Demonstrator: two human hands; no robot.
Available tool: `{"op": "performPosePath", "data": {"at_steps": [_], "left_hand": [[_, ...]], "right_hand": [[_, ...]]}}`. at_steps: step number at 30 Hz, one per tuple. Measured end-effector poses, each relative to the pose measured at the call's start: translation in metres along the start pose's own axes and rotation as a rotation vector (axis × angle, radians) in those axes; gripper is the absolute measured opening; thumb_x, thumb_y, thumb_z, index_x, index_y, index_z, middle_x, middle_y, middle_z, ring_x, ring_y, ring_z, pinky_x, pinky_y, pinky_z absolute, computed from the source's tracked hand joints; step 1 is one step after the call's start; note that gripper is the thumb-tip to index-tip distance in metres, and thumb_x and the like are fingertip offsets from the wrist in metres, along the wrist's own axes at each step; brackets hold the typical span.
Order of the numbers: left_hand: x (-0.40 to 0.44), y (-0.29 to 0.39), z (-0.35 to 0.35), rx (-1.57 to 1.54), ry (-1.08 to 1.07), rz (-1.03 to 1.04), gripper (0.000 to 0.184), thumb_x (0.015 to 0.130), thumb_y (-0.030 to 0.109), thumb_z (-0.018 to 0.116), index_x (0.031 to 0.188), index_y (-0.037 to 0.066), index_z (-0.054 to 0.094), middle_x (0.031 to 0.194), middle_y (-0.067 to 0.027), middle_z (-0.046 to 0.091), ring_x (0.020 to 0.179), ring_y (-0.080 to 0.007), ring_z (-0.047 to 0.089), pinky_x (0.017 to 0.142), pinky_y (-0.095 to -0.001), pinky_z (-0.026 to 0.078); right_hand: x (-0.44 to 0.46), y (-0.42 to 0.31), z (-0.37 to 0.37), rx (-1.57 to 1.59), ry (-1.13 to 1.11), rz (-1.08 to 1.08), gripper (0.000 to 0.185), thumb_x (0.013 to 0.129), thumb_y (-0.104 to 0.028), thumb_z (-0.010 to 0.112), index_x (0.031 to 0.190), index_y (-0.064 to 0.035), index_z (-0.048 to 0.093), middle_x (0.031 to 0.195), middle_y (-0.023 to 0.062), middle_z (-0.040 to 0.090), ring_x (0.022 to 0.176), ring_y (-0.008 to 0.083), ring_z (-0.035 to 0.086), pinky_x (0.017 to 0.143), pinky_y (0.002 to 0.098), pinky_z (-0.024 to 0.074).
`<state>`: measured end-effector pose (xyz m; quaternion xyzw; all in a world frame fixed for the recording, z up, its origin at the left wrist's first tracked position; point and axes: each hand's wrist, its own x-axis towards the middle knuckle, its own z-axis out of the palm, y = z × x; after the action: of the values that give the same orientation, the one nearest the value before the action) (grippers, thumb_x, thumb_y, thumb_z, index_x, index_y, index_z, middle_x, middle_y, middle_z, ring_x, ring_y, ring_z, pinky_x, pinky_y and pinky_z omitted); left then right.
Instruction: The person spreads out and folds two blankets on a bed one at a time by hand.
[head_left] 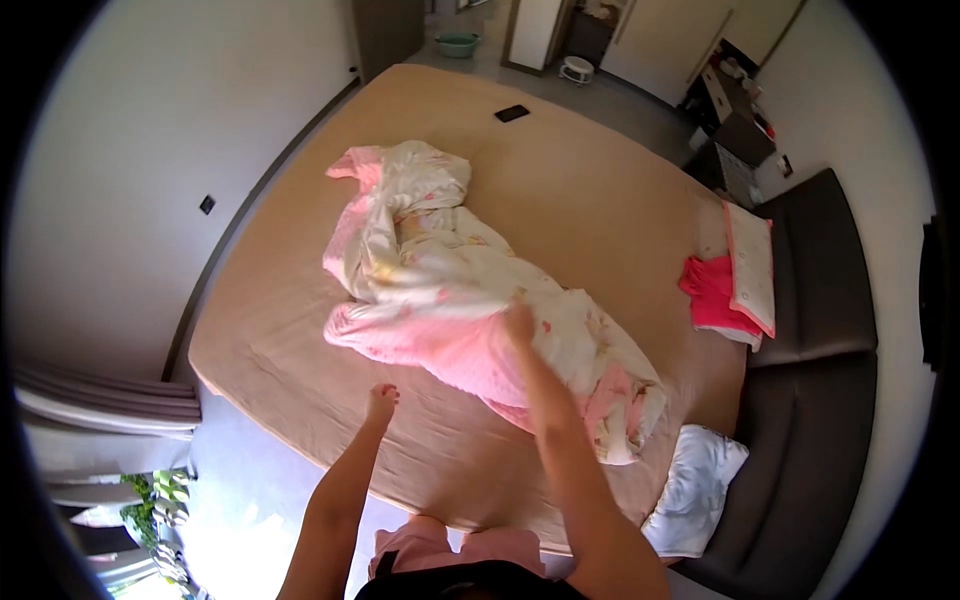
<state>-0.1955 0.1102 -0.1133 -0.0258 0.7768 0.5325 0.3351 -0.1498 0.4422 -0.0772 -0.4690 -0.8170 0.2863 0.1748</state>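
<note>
A crumpled quilt (470, 270), white with a printed pattern on one side and pink on the other, lies in a long heap across the bed. My right hand (515, 325) is closed on the quilt's upper layer near its middle, slightly smeared by motion. Below the quilt's pink edge, my left hand (383, 400) hovers over the bare sheet with its fingers loosely bent and nothing in them. It does not touch the quilt.
The bed (590, 190) has a tan sheet and a dark headboard (810, 400). A phone (512, 114) lies near the far edge. Pillows, one whitish blue (695, 490) and one pink-edged (750, 270), rest by the headboard beside a red cloth (718, 292). Curtains (110, 410) hang at left.
</note>
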Motion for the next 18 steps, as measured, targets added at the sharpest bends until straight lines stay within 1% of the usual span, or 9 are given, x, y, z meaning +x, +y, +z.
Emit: {"op": "performPosePath", "data": {"at_steps": [1, 2, 5, 8, 10, 14, 16, 17, 18], "left_hand": [[0.003, 0.008, 0.013, 0.006, -0.023, 0.005, 0.021, 0.081, 0.009, 0.047, 0.094, -0.004, 0.056, 0.086, -0.012, 0.06, 0.074, -0.0172, 0.059, 0.062, -0.0279, 0.05], [0.006, 0.022, 0.029, -0.005, -0.07, 0.042, 0.021, 0.081, 0.01, 0.046, 0.094, -0.004, 0.056, 0.084, -0.0116, 0.06, 0.073, -0.0172, 0.059, 0.062, -0.0276, 0.049], [0.016, 0.063, 0.072, -0.018, -0.186, 0.087, 0.021, 0.083, 0.011, 0.045, 0.095, -0.004, 0.056, 0.082, -0.0104, 0.06, 0.072, -0.0166, 0.058, 0.062, -0.0269, 0.048], [0.031, 0.081, 0.104, -0.031, -0.263, 0.107, 0.021, 0.083, 0.012, 0.046, 0.096, -0.003, 0.056, 0.081, -0.009, 0.06, 0.071, -0.0151, 0.057, 0.063, -0.0262, 0.047], [0.047, 0.08, 0.119, -0.044, -0.271, 0.118, 0.021, 0.084, 0.012, 0.046, 0.096, -0.002, 0.055, 0.081, -0.0082, 0.06, 0.071, -0.0141, 0.057, 0.063, -0.026, 0.047], [0.071, 0.065, 0.141, 0.004, -0.248, 0.101, 0.025, 0.082, 0.017, 0.051, 0.098, -0.002, 0.055, 0.083, -0.0088, 0.06, 0.073, -0.0151, 0.057, 0.065, -0.0275, 0.046], [0.086, 0.05, 0.158, 0.061, -0.213, 0.102, 0.029, 0.082, 0.02, 0.053, 0.1, -0.002, 0.055, 0.084, -0.0098, 0.06, 0.075, -0.0172, 0.057, 0.067, -0.0292, 0.047], [0.099, 0.033, 0.17, 0.103, -0.205, 0.085, 0.036, 0.08, 0.025, 0.056, 0.104, -0.002, 0.053, 0.09, -0.0118, 0.06, 0.082, -0.0195, 0.057, 0.072, -0.0311, 0.046], [0.105, 0.02, 0.176, 0.145, -0.197, 0.065, 0.044, 0.078, 0.029, 0.059, 0.108, -0.003, 0.052, 0.096, -0.0139, 0.06, 0.089, -0.0218, 0.056, 0.077, -0.0329, 0.045]], "right_hand": [[0.038, 0.016, -0.043, -0.039, -0.018, 0.019, 0.037, 0.077, -0.021, 0.052, 0.111, -0.0055, 0.052, 0.11, 0.0172, 0.054, 0.104, 0.03, 0.05, 0.089, 0.0392, 0.0384], [0.071, 0.023, -0.083, 0.149, 0.244, 0.078, 0.037, 0.076, -0.021, 0.055, 0.109, -0.0041, 0.052, 0.103, 0.0163, 0.057, 0.099, 0.0317, 0.053, 0.085, 0.0395, 0.0405], [0.16, 0.069, -0.225, 0.227, 0.701, 0.188, 0.034, 0.078, -0.021, 0.053, 0.106, -0.0023, 0.053, 0.099, 0.0184, 0.058, 0.094, 0.0309, 0.055, 0.081, 0.0394, 0.0429], [0.198, 0.108, -0.346, 0.235, 1.003, 0.381, 0.031, 0.08, -0.02, 0.05, 0.103, -0.0005, 0.054, 0.094, 0.0206, 0.059, 0.09, 0.0301, 0.058, 0.077, 0.0392, 0.0452], [0.204, 0.123, -0.385, 0.243, 1.102, 0.454, 0.03, 0.081, -0.02, 0.049, 0.101, 0.0007, 0.055, 0.092, 0.022, 0.059, 0.087, 0.0296, 0.06, 0.074, 0.0391, 0.0468], [0.187, 0.177, -0.376, 0.144, 1.101, 0.381, 0.036, 0.082, -0.026, 0.05, 0.106, 0.0, 0.054, 0.096, 0.0193, 0.059, 0.09, 0.0265, 0.059, 0.076, 0.0386, 0.0465], [0.182, 0.258, -0.297, -0.989, 1.14, 0.311, 0.039, 0.084, -0.026, 0.049, 0.113, -0.0002, 0.05, 0.104, 0.0157, 0.057, 0.093, 0.0284, 0.057, 0.08, 0.0399, 0.0445], [0.159, 0.288, -0.256, -0.512, 0.77, 0.242, 0.054, 0.082, -0.029, 0.054, 0.125, -0.0006, 0.038, 0.126, 0.0188, 0.042, 0.116, 0.0322, 0.041, 0.088, 0.0444, 0.0391], [0.115, 0.281, -0.22, -0.161, 0.66, 0.034, 0.05, 0.081, -0.024, 0.054, 0.122, 0.0007, 0.04, 0.122, 0.0186, 0.044, 0.113, 0.0341, 0.041, 0.092, 0.0435, 0.0351]]}}
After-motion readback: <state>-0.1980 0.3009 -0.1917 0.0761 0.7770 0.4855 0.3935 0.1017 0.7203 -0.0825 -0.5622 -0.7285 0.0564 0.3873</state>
